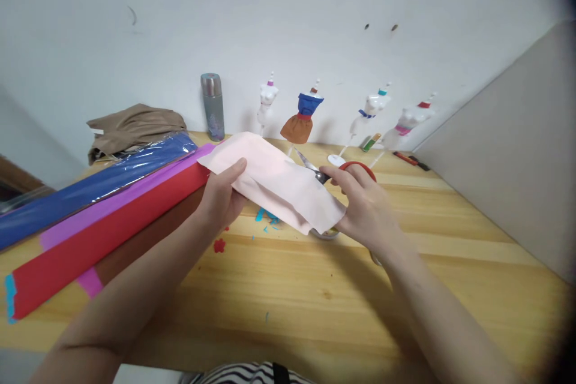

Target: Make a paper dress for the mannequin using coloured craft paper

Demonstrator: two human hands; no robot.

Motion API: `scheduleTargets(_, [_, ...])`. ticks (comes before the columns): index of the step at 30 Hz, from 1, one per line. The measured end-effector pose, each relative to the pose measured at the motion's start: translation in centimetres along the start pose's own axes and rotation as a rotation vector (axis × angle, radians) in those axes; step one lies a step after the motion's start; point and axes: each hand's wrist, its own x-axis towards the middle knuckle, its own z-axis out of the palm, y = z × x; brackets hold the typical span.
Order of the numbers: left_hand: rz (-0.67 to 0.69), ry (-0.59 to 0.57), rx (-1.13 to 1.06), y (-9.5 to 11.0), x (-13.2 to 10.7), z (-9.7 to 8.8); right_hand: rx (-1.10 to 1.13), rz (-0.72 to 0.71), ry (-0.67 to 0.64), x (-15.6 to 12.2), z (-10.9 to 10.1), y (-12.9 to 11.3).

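Observation:
A pale pink sheet (270,171), which looks like paper or thin cloth, is held up over the wooden table. My left hand (225,192) grips its left end, thumb on top and fingers underneath. Scissors with red-and-black handles (359,165) are in my right hand (364,201), blades pointing up and left beside the sheet's upper edge. That hand also touches the right end of the sheet; whether it pinches the sheet cannot be made out. Under the sheet, partly hidden, lie blue scraps (265,214) and a round dish (326,234). A red flower-shaped piece (219,245) lies nearby.
Folded red (112,216), purple, brown and plastic-wrapped blue sheets (99,177) lie at left, with brown cloth (139,123) behind. A flask (212,107) stands near the wall. Several small mannequins line the back, one in a blue-and-orange outfit (303,117). A glue stick (371,143) lies there.

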Motion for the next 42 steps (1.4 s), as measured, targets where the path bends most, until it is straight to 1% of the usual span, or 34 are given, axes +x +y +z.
scheduleTargets(5, [0.007, 0.003, -0.020, 0.1, -0.2, 0.2, -0.027, 0.010, 0.063, 0.0, 0.3, -0.2])
scheduleTargets(13, [0.049, 0.041, 0.006, 0.3, -0.7, 0.6, -0.089, -0.027, 0.126, -0.1, 0.4, -0.1])
scheduleTargets(17, [0.042, 0.035, 0.016, 0.3, -0.6, 0.5, -0.064, 0.017, 0.111, -0.2, 0.4, 0.1])
scheduleTargets(24, [0.031, 0.022, 0.019, 0.1, -0.8, 0.6, -0.038, -0.031, 0.135, -0.2, 0.3, -0.1])
scheduleTargets(28, [0.027, 0.014, 0.033, 0.0, -0.9, 0.7, -0.084, -0.013, 0.101, -0.3, 0.3, -0.2])
scheduleTargets(31, [0.039, 0.004, 0.042, 0.0, -0.8, 0.7, -0.072, -0.010, 0.079, -0.6, 0.3, 0.1])
scheduleTargets(42, [0.049, 0.032, 0.028, -0.1, -0.7, 0.5, -0.102, -0.065, 0.090, -0.9, 0.4, 0.8])
